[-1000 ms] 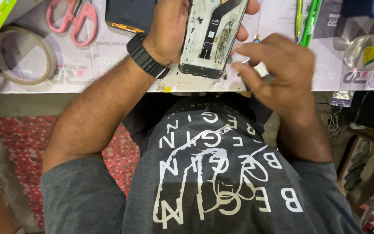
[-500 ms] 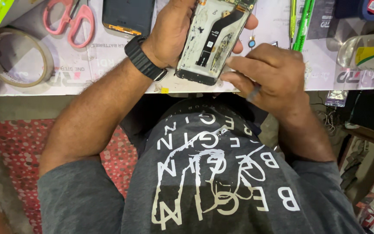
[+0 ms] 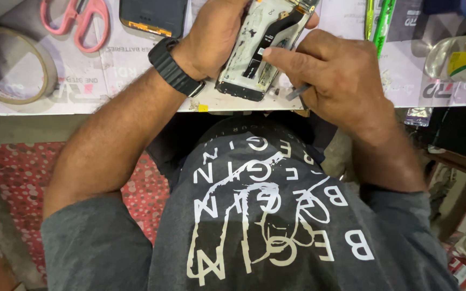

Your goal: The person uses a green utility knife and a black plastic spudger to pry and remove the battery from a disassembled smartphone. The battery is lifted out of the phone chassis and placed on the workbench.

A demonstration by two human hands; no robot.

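While gripped, phone frame point(image 3: 262, 48) probably between fingers point(image 3: 281, 56).

Opened phone frame point(image 3: 260, 51) between the fingers: matt pale metal with glossy black flex strips. Strap of the wristwatch point(image 3: 175, 67): matt black rubber. Scissors point(image 3: 76, 21) beyond the fingers: smooth pink plastic handles. Tape roll point(image 3: 12, 64): semi-gloss tan film. Shirt point(image 3: 254, 215): matt grey cloth.

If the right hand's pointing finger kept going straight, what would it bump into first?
The right hand points its forefinger up-left at the opened phone held in the left hand. The fingertip already seems to touch the phone's insides, so the phone comes first, though depth is hard to judge.
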